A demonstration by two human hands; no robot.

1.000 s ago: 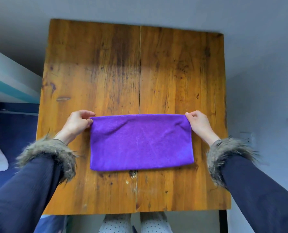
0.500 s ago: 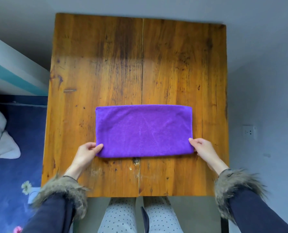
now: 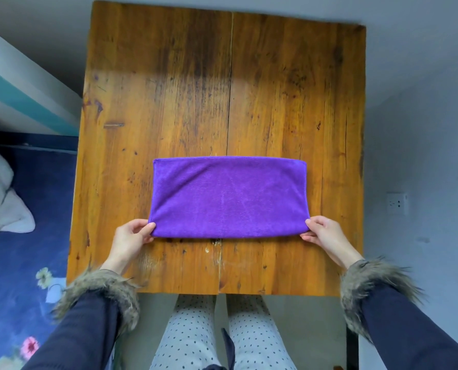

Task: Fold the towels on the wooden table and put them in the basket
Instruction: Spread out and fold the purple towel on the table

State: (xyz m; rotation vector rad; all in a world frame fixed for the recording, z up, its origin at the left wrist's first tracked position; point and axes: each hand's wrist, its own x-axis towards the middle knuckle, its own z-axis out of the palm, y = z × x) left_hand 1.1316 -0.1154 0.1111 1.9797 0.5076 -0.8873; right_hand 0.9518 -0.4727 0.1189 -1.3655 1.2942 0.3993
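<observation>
A: Is there any brand, label or writing to read here?

B: None that I can make out. The purple towel [image 3: 229, 197] carries no tag or print on the face it shows, and the wooden table [image 3: 169, 102] bears only dark stains and a seam running from far to near down its middle.

A: How does the towel look?

B: It is folded into a long flat band, wider left to right than far to near. The pile is soft and brushed, with a stitched hem along both short ends. The near long edge is rounded, a fold; the far edge lies straight and thin.

A: Where does it lie?

B: Flat on the near half of the table, across the seam, a little right of centre.

A: And the hands?

B: The left hand [image 3: 131, 240] pinches the near left corner between thumb and fingers. The right hand [image 3: 325, 233] pinches the near right corner likewise. Both wrists emerge from fur-trimmed cuffs [image 3: 103, 292] on dark sleeves [image 3: 70, 340].
</observation>
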